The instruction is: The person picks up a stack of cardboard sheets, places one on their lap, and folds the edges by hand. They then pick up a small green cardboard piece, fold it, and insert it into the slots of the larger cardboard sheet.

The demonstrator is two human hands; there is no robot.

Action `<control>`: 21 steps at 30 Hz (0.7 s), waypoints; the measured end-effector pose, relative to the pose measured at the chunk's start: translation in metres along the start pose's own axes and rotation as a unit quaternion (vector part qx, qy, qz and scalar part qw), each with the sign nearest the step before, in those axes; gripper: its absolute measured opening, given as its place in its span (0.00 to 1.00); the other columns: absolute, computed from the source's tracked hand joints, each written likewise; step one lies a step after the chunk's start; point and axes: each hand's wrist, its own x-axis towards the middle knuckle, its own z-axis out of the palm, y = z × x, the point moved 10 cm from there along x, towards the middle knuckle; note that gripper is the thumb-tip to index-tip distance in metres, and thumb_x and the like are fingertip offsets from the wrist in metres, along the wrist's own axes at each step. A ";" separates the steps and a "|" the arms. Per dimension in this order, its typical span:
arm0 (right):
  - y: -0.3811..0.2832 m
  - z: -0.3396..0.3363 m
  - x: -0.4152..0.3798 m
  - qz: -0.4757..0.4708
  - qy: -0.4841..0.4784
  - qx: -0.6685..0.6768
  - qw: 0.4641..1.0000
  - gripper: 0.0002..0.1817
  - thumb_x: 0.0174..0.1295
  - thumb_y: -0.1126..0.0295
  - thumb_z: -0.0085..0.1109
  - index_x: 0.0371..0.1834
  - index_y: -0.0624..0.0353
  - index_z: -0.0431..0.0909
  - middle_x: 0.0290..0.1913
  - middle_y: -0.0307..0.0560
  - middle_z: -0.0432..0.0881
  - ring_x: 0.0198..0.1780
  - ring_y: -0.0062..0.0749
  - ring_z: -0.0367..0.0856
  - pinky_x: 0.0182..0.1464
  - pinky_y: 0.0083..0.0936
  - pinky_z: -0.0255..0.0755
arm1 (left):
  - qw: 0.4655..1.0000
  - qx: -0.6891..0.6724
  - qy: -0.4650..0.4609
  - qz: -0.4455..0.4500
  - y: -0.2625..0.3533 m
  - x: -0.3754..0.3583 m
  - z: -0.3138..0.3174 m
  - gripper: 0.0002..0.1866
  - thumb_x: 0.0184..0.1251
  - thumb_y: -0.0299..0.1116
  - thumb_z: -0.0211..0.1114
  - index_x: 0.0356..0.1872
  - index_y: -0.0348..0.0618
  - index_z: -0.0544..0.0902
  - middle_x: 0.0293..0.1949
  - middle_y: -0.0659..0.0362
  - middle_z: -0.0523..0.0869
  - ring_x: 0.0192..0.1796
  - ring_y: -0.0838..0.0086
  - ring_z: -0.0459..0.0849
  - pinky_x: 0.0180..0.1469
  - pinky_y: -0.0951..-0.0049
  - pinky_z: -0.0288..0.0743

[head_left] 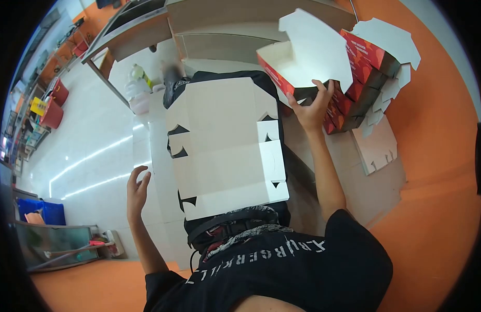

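My right hand (316, 106) grips the front edge of a red cardboard food box (276, 70), thumb and fingers apart on it. The box is folded into shape and its white lid stands up. It is beside a stack of red folded boxes (357, 86), whose white lid flaps stick out to the right. Across my lap lies a flat unfolded cardboard box blank (219, 145), pale side up, with dark notches showing along its sides. My left hand (138, 188) hangs in the air left of the blank, fingers loosely curved and apart, holding nothing.
More flat blanks (377, 145) lie on the floor below the stack, against the orange wall (438, 171). A metal table (131, 31) stands ahead. Plastic bottles (139, 86) sit near its leg. Red buckets (54, 109) and a blue crate (45, 211) are at the far left.
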 end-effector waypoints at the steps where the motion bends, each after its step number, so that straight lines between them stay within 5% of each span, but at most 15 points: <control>1: 0.009 0.004 -0.002 0.005 -0.003 0.005 1.000 0.41 0.44 0.55 0.78 0.59 0.58 0.65 0.67 0.76 0.53 0.70 0.69 0.52 0.66 0.55 0.55 | 1.000 -0.008 0.001 0.008 0.002 0.000 0.002 0.16 0.72 0.34 0.59 0.54 0.34 0.77 0.50 0.56 0.81 0.48 0.76 0.79 0.52 0.72 0.75; 7: 0.063 0.023 -0.019 0.028 -0.044 0.027 0.998 0.43 0.45 0.55 0.77 0.63 0.57 0.64 0.67 0.74 0.55 0.70 0.67 0.52 0.67 0.56 0.53 | 0.997 -0.072 -0.013 0.013 0.020 -0.014 0.041 0.12 0.72 0.28 0.58 0.53 0.34 0.77 0.50 0.56 0.81 0.50 0.77 0.78 0.53 0.73 0.74; 21: 0.057 -0.004 -0.014 0.019 -0.133 0.016 0.991 0.43 0.45 0.59 0.75 0.66 0.56 0.64 0.71 0.73 0.54 0.73 0.63 0.53 0.70 0.48 0.55 | 0.992 -0.124 -0.020 0.032 0.032 -0.020 0.058 0.14 0.70 0.28 0.59 0.53 0.33 0.77 0.51 0.55 0.81 0.53 0.73 0.78 0.55 0.71 0.73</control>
